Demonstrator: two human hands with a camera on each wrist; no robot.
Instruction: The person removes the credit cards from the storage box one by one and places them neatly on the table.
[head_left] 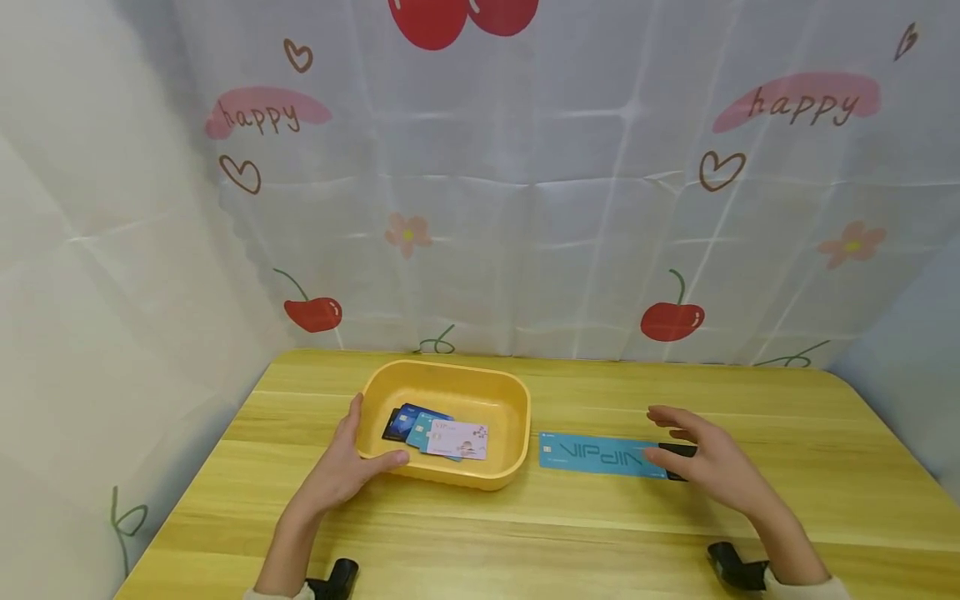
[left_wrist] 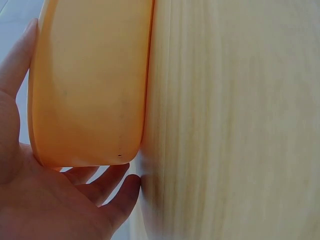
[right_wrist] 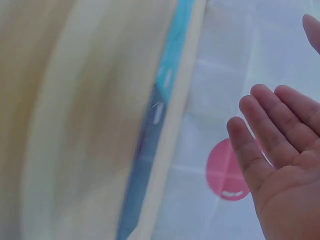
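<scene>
Gripping a smooth, round-cornered tub [head_left: 442,383] (thin cards [head_left: 459,439] overlap inside) is the left hand [head_left: 345,467]; the right hand [head_left: 716,467], fingers relaxed, hangs near a flat black card [head_left: 677,451].

yellow rounded plastic basin [head_left: 465,385], lower centre, overlapping cards [head_left: 459,439] inside, flat light-blue strip [head_left: 592,454] lower right, black card [head_left: 678,449] adjoining

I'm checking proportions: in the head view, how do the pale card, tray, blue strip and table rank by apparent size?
1. Table
2. Tray
3. Blue strip, partly covered by the right hand
4. Pale card
</scene>
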